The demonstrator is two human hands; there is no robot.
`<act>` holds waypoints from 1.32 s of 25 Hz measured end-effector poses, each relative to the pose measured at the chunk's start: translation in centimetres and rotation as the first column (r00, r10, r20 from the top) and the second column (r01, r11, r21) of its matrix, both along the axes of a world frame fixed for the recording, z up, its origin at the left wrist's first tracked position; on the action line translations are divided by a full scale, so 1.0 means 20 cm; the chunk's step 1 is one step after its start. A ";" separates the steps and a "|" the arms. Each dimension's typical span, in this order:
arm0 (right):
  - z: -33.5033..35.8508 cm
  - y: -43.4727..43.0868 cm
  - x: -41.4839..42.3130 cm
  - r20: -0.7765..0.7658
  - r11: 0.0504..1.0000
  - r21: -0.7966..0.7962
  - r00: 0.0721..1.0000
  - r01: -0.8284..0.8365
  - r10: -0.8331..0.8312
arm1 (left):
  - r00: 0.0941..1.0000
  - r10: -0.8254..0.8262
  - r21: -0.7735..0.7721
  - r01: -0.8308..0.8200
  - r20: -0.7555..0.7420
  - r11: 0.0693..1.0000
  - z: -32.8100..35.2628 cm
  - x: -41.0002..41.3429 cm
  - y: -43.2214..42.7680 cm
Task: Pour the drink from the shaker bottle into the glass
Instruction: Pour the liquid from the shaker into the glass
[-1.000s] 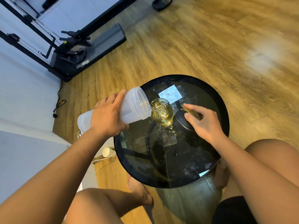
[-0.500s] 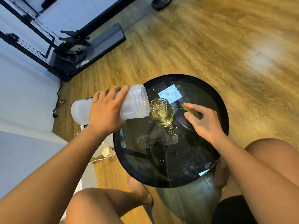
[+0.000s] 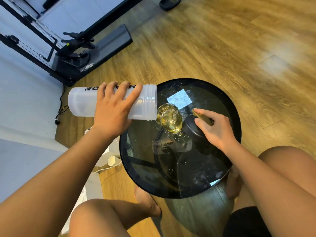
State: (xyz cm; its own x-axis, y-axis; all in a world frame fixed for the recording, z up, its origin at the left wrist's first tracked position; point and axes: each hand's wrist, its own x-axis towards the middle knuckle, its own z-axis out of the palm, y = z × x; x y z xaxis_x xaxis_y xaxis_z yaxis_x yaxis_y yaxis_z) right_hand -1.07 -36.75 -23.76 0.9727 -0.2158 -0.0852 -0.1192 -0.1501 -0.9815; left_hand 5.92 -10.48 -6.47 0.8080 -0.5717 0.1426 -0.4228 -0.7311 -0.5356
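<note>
My left hand (image 3: 112, 108) grips a translucent white shaker bottle (image 3: 82, 101) lying almost level, its open mouth touching the rim of a small clear glass (image 3: 169, 117). The glass stands on a round black glass table (image 3: 230, 106) and holds yellow liquid close to its rim. My right hand (image 3: 215, 127) holds the black shaker lid (image 3: 193, 127) on the table just right of the glass, fingers curled over its gold flip cap (image 3: 203, 117).
Black exercise equipment (image 3: 82, 48) stands at the back left on the wooden floor, a cable (image 3: 60, 106) trailing beside it. A paper cup (image 3: 112, 160) lies on the floor left of the table. My knees flank the table at the front.
The bottle's base has swung up and away, bringing the bottle from a shallow tilt to nearly level. The liquid in the glass has risen. My right hand stays on the lid.
</note>
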 end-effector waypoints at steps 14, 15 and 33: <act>0.00 0.00 0.00 -0.004 1.000 -0.005 1.000 -0.017 0.016 | 0.996 -0.083 0.025 0.082 0.045 0.996 0.05 0.03 -0.03; 0.00 0.00 0.00 -0.004 1.000 -0.007 1.000 -0.018 0.018 | 0.995 -0.086 0.025 0.085 0.049 0.996 0.06 0.03 -0.03; -0.01 0.00 0.00 0.002 1.000 -0.023 1.000 -0.014 0.015 | 0.984 -0.144 0.020 0.143 0.105 0.990 0.08 0.05 -0.04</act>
